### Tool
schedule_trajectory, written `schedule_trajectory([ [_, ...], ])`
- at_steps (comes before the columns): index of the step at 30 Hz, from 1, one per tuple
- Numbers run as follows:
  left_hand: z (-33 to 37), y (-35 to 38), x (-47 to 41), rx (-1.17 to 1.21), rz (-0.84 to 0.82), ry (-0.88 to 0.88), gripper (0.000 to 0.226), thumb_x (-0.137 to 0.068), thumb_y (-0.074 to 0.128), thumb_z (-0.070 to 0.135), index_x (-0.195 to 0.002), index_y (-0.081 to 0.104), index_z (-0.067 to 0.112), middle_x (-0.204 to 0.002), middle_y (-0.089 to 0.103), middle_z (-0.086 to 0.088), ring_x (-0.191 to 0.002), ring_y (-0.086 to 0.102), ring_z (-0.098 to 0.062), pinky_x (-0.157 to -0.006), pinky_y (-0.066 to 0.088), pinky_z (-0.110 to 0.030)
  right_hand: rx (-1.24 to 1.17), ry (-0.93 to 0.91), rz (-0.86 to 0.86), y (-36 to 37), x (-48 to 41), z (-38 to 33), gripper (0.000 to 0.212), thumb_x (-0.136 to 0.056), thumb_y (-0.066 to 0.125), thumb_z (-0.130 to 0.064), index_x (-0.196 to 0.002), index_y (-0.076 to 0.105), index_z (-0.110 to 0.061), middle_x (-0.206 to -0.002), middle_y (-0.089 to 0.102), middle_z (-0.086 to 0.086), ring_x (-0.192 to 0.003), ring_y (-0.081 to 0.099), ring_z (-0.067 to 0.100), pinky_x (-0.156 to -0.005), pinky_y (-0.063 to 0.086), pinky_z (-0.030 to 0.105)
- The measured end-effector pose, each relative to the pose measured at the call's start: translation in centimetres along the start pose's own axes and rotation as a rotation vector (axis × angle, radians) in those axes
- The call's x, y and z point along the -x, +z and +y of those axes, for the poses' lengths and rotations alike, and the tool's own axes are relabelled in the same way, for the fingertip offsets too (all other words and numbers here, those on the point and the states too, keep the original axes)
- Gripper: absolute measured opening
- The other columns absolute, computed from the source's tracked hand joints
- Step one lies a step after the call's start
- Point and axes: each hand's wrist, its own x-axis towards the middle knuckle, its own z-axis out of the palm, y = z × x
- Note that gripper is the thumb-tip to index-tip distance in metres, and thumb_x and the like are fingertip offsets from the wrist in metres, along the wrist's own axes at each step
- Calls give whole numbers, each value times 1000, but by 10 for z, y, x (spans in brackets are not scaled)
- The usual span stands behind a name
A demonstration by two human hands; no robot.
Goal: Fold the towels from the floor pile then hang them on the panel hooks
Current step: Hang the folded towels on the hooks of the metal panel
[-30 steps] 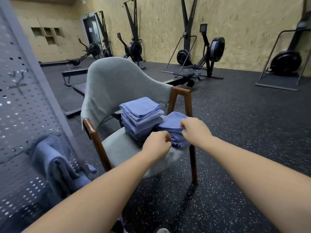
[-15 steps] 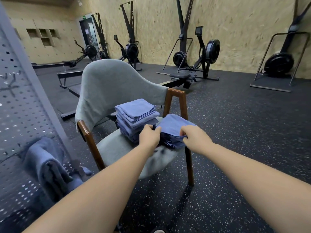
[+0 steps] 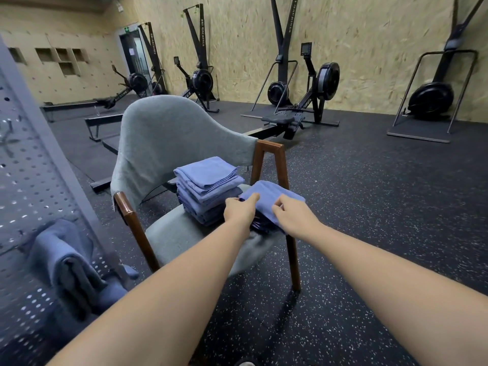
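On the chair seat (image 3: 171, 233), left hand (image 3: 239, 210) and right hand (image 3: 293, 216) pinching one folded towel (image 3: 272, 192), fingertips partly hidden.

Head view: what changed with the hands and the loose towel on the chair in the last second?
The hands, bunched together at the seat's front a second ago, have moved apart: the left hand now grips the folded towel at its left edge by the stack, the right hand its near right part. The towel lies flatter on the chair. The stack and the hung towel on the panel stayed put.
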Motion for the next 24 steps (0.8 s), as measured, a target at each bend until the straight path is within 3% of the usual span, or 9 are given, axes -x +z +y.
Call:
schedule_trajectory([
  [3, 0, -7, 3, -104, 20, 48, 18, -85, 72, 29, -77, 64, 15, -72, 56, -3, -64, 44, -21, -57, 39, -27, 5, -1, 10, 0, -2, -1, 24, -103, 45, -27, -98, 62, -12, -96, 71, 6, -95, 65, 31, -89, 56, 45],
  [6, 4, -10, 12, -210, -1, 188, 12, -88, 67, 25, -78, 62, 20, -73, 62, 1, -68, 50, -19, -61, 39, -30, -78, 36, 68, -5, 0, -4, 30, -106, 47, -32, -95, 62, -9, -97, 71, 9, -98, 63, 33, -89, 53, 43],
  [9, 11, -13, 34, -389, -127, 427, 5, -86, 69, 23, -85, 66, 20, -80, 74, 5, -72, 60, -14, -69, 48, -32, -235, 104, 129, -16, -4, -7, 46, -106, 50, -51, -84, 58, -12, -94, 69, 10, -96, 62, 34, -83, 48, 41],
  [12, 9, -18, 54, -529, -242, 638, 8, -85, 71, 17, -90, 66, 21, -78, 75, 5, -69, 61, -9, -71, 48, -29, -511, 202, 112, -30, -4, -14, 62, -94, 59, -70, -85, 65, -9, -88, 72, 12, -88, 72, 33, -79, 63, 48],
  [15, 7, -26, 70, -635, -318, 791, 10, -87, 76, 22, -89, 65, 23, -77, 73, 5, -67, 57, -8, -71, 47, -30, -600, 264, 39, -30, 3, -11, 40, -77, 80, -50, -63, 66, -16, -76, 69, 19, -75, 70, 35, -74, 66, 51],
  [17, 7, -34, 79, -640, -440, 741, 10, -88, 79, 25, -90, 70, 23, -80, 75, 5, -70, 59, -2, -74, 48, -26, -523, 250, -4, -28, 11, -7, 23, -70, 72, -23, -52, 59, -18, -63, 56, 14, -68, 57, 26, -67, 57, 47],
  [20, 12, -50, 87, -556, -562, 594, 6, -90, 78, 30, -91, 78, 24, -90, 79, 7, -80, 65, -1, -85, 52, -27, -297, 111, -26, -33, 25, -8, 18, -76, 73, -15, -67, 57, -19, -68, 48, 1, -69, 42, 18, -64, 34, 34],
  [22, 20, -65, 87, -431, -469, 560, 9, -92, 76, 31, -90, 77, 23, -90, 79, 6, -80, 66, -2, -82, 53, -30, -213, 11, -48, -39, 35, -15, 15, -80, 77, -18, -72, 64, -17, -68, 58, -6, -67, 48, 13, -62, 37, 33],
  [24, 28, -79, 84, -341, -350, 539, 11, -95, 76, 36, -98, 74, 25, -96, 78, 10, -83, 67, 1, -77, 50, -21, -182, -69, -91, -49, 48, -24, 9, -79, 79, -20, -79, 71, -18, -71, 66, -6, -67, 54, 10, -63, 42, 33],
])
